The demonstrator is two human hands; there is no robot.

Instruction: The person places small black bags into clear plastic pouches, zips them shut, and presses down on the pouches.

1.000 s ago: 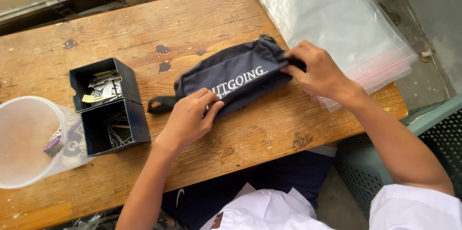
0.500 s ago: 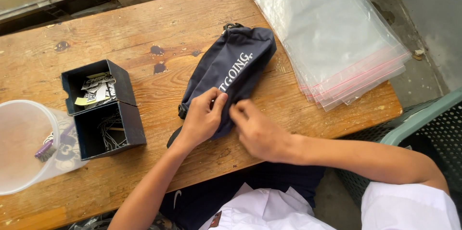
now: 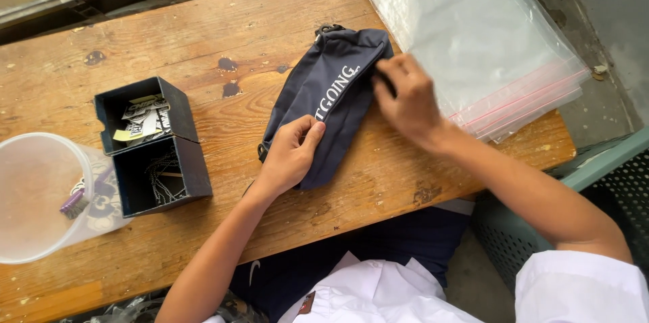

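A dark navy fabric pouch [image 3: 331, 93] with white lettering lies slanted on the wooden table [image 3: 223, 32], a metal clip at its far end. My left hand [image 3: 291, 157] presses on the pouch's near end, fingers curled over the fabric. My right hand [image 3: 405, 96] rests on the pouch's right edge, fingertips pinching the fabric near the far corner.
A stack of clear zip bags with red strips [image 3: 473, 39] lies at the right. At the left stands a black two-compartment box [image 3: 152, 147] with small tags and chains, beside a translucent plastic tub [image 3: 37, 194]. A green plastic chair [image 3: 595, 181] stands at the right.
The pouch turned from lying crosswise to slanting away from me. My right hand moved from the near end beside my left hand up to the pouch's far right edge.
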